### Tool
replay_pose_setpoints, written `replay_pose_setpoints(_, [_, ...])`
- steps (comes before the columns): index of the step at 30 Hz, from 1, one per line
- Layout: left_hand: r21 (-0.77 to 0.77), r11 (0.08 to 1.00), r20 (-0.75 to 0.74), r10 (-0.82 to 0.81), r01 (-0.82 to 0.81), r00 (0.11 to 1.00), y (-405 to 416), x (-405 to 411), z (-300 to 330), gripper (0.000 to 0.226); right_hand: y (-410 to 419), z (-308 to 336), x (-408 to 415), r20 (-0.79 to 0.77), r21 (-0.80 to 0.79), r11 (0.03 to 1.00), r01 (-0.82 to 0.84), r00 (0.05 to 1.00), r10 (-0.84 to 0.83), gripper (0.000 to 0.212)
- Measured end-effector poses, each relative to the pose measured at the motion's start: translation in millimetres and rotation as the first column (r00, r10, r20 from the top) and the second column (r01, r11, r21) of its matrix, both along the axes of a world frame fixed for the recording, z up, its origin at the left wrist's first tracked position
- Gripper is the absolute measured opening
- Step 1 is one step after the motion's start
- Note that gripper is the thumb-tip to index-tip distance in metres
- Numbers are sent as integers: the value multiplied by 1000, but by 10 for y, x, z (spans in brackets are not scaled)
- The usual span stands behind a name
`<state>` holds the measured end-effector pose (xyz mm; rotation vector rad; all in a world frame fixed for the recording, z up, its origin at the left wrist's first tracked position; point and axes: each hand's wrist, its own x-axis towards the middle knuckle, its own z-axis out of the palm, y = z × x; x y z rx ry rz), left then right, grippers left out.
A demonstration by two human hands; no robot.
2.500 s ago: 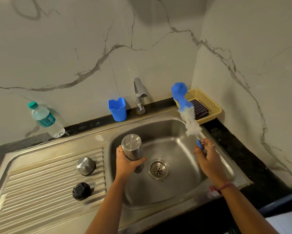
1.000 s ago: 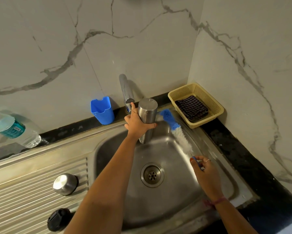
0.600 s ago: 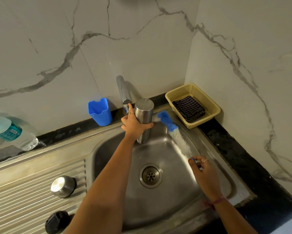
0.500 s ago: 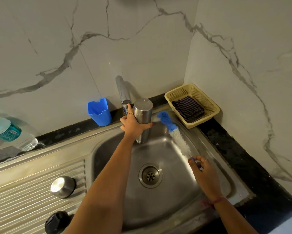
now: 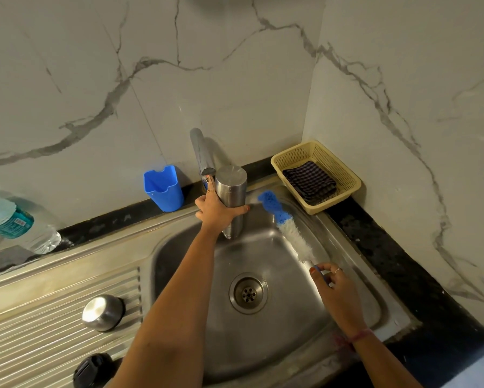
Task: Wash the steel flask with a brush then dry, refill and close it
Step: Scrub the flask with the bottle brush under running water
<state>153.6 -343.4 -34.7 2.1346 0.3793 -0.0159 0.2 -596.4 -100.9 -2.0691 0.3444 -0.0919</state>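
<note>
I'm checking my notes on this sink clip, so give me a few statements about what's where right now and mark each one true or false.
1. The left hand grips the steel flask beside the tap. True.
2. The right hand holds the bottle brush by its handle. True.
3. The brush is inside the flask. False: it lies apart, to the flask's right, over the sink.
4. The yellow basket is empty. False: a dark checked cloth lies in it.
5. The steel cap sits on the draining board. True.
</note>
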Motion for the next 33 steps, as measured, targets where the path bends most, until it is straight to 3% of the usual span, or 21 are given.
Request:
replay_pose_setpoints(6, [-11, 1000, 0, 9, -9, 1000, -11, -14, 21, 118, -17, -1, -18, -11, -3, 1000, 8, 1000, -8, 11])
replay_pose_setpoints(12, [-29, 999, 1, 24, -24, 1000, 8, -10, -15, 100, -26, -10, -29, -27, -2, 1000, 14, 1000, -14, 12])
replay_pose_setpoints(28, [-40, 998, 57, -38, 40, 998, 34, -87, -32, 94, -35, -55, 0, -61, 30, 999, -40, 997, 42, 11])
replay_pose_setpoints(33, [-76, 996, 10, -56, 56, 998, 47, -180, -148, 118, -36, 64, 12, -112, 161, 981, -110, 985, 129, 11])
